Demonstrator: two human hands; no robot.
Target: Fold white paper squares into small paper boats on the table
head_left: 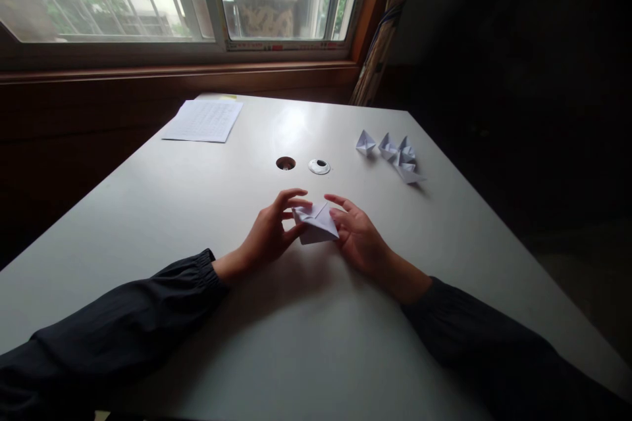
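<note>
A small folded piece of white paper [317, 227] is held between my two hands, just above the middle of the white table. My left hand [270, 227] grips its left side, thumb in front and fingers behind. On the right side, my right hand [359, 235] has its thumb against the paper, with the index finger raised behind it. Creases and a layered flap show on the paper's upper face. Some fingers of my right hand are hidden behind the paper.
Several folded paper boats [388, 146] stand at the table's right rear. A stack of printed sheets [205, 121] lies at the left rear. Beyond my hands are a round hole [286, 163] in the table [316, 342] and a round cover [319, 166]. A window [276, 6] is behind.
</note>
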